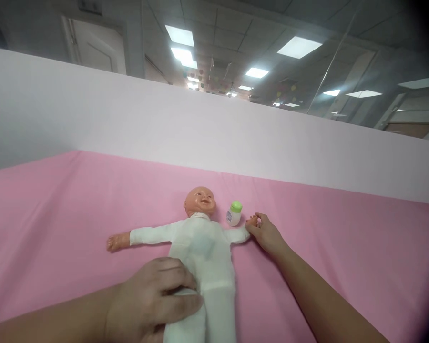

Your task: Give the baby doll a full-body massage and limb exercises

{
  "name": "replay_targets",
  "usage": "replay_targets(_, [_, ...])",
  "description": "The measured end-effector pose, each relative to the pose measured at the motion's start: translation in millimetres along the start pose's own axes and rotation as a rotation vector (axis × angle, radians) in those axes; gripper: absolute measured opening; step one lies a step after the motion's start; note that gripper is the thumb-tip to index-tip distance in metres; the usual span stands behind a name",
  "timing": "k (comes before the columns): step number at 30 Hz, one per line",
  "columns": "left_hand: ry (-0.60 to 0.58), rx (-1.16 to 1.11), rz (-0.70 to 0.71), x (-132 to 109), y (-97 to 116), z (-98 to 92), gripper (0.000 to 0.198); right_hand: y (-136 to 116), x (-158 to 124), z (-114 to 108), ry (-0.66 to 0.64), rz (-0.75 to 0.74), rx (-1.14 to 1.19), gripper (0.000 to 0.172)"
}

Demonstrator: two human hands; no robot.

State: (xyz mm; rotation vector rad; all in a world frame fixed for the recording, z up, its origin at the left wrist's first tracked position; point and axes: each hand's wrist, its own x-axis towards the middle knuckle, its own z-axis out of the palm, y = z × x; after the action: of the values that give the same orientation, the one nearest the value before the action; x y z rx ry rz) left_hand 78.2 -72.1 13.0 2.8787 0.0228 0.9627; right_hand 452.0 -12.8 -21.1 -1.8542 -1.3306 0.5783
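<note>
The left hand [153, 302] is curving over one thigh of a doll [200, 247]; whether it is gripping, I cannot tell. The right hand [268, 236] is holding the doll's small hand between thumb and fingers. The doll, wearing white, is lying face up on a pink sheet [329, 247], arms spread. A green-capped bottle [233, 217] is sitting between its head and that held hand. Farther back, a white wall [214, 131] is bordering the sheet, and ceiling lights [299, 47] are shining above.
</note>
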Motion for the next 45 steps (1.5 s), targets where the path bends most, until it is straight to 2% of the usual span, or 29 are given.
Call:
replay_targets(4, [0.060, 0.002, -0.065, -6, -11, -0.5, 0.049, -9, -9, 1, 0.058, -0.048, -0.075, 0.076])
replay_targets(7, [0.103, 0.102, -0.166, -13, -25, -1.8, 0.052, -20, -21, 6, 0.147, -0.169, -0.034, 0.080])
replay_targets(9, [0.103, 0.143, -0.279, -18, -35, -3.0, 0.049, -27, -30, 13, 0.202, -0.272, 0.082, 0.074])
replay_targets(12, [0.037, 0.146, -0.449, -19, -46, -4.3, 0.039, -37, -47, 28, 0.239, -0.453, 0.160, 0.052])
replay_targets(15, [-0.003, 0.124, -0.505, -17, -52, -4.4, 0.035, -45, -61, 43, 0.096, -0.694, 0.042, 0.037])
replay_targets(17, [0.010, 0.102, -0.485, -16, -53, -4.1, 0.033, -49, -65, 49, -0.058, -0.846, -0.058, 0.040])
replay_targets(19, [0.016, 0.086, -0.456, -15, -53, -4.1, 0.032, -51, -65, 51, -0.152, -0.924, -0.114, 0.044])
replay_targets(21, [0.009, 0.101, -0.456, -15, -51, -4.4, 0.033, -52, -63, 49, -0.150, -0.897, -0.121, 0.044])
replay_targets(25, [0.063, 0.165, -0.423, -15, -43, -3.5, 0.036, -49, -56, 40, -0.053, -0.679, -0.069, 0.042])
replay_targets(29, [0.148, 0.134, -0.215, -11, -33, -2.3, 0.041, -39, -44, 29, -0.049, -0.500, 0.084, 0.039])
replay_targets(33, [0.116, 0.061, -0.027, 1, -15, -5.5, 0.049, -21, -23, 18, 0.075, -0.381, 0.251, 0.061])
replay_targets(36, [0.020, 0.077, 0.000, 7, 1, -8.4, 0.048, -9, -8, 11, 0.151, -0.243, 0.164, 0.063])
replay_targets(39, [-0.071, 0.093, 0.001, 7, 12, -9.5, 0.046, -1, 1, 8, 0.108, -0.163, 0.030, 0.058])
replay_targets(42, [-0.078, 0.081, 0.023, 5, 13, -8.7, 0.047, 1, 2, 7, 0.082, -0.149, -0.049, 0.053])
replay_targets(45, [-0.036, 0.050, -0.015, 2, 5, -6.5, 0.054, -1, -1, 8, 0.095, -0.147, -0.083, 0.054])
